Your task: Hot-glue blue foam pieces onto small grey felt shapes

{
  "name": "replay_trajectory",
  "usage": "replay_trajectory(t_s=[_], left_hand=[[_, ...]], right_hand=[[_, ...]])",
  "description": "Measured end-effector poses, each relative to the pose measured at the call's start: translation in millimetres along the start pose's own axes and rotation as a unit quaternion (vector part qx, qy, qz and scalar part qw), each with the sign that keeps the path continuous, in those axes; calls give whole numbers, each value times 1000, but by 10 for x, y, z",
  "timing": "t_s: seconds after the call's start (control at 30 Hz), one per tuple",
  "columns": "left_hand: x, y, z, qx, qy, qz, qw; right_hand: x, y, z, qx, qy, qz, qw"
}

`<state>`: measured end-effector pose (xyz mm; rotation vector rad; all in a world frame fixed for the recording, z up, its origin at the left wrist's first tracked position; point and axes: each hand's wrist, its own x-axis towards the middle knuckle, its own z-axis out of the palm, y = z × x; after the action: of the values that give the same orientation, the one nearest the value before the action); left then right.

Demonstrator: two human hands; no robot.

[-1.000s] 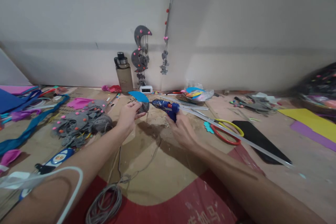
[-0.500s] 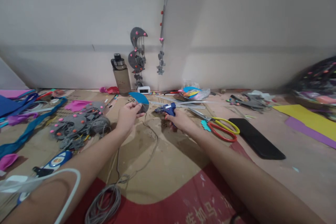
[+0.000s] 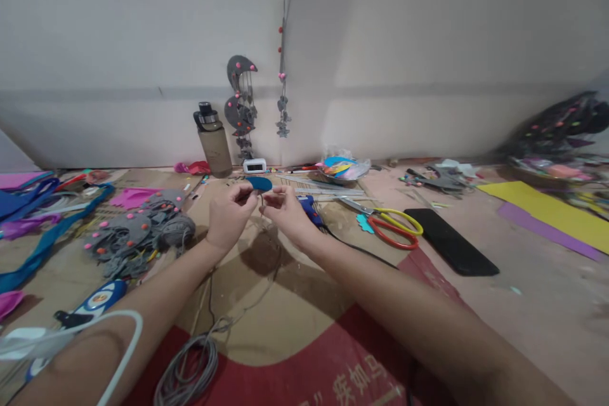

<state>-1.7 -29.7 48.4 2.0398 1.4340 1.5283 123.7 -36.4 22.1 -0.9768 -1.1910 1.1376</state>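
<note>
My left hand [image 3: 229, 216] is closed on a blue foam piece [image 3: 260, 183] held above the cardboard mat [image 3: 295, 304]. My right hand [image 3: 285, 212] is beside it, its fingertips pinched on a thin grey cord [image 3: 271, 266] just under the foam piece. The cord runs down to a grey coil [image 3: 190, 365] near me. A blue glue gun [image 3: 310, 209] lies on the mat just right of my right hand, with its black cable trailing towards me.
Scissors [image 3: 390, 225] with red and yellow handles and a black phone [image 3: 450, 247] lie to the right. Grey felt shapes [image 3: 137, 231] are piled on the left. A bottle [image 3: 214, 143], a small clock [image 3: 254, 165] and hanging felt mobiles [image 3: 240, 104] stand at the white wall.
My right hand has put the glue gun down on the mat and moved left to the foam piece, pinching the cord. The left hand kept hold of the foam piece.
</note>
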Motion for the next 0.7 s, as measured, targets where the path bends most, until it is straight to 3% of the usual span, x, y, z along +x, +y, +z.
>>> replay_trajectory(t_s=[0.07, 0.13, 0.23, 0.37, 0.53, 0.7], left_hand=[[14, 26, -26, 12, 3, 12, 1000], [30, 18, -24, -11, -7, -15, 1000], [43, -48, 29, -126, -48, -109, 985], [39, -140, 124, -274, -78, -213, 935], [37, -138, 149, -330, -63, -262, 905], [36, -108, 141, -352, -64, -269, 894]], right_hand=[[-2, -8, 95, 79, -18, 51, 995], [-13, -14, 99, 84, -19, 56, 995], [-13, -17, -7, 0, -13, 3, 1000], [30, -31, -152, -93, 19, -67, 993], [69, -48, -207, -137, 66, -103, 983], [77, -50, -237, -155, 77, -114, 978]])
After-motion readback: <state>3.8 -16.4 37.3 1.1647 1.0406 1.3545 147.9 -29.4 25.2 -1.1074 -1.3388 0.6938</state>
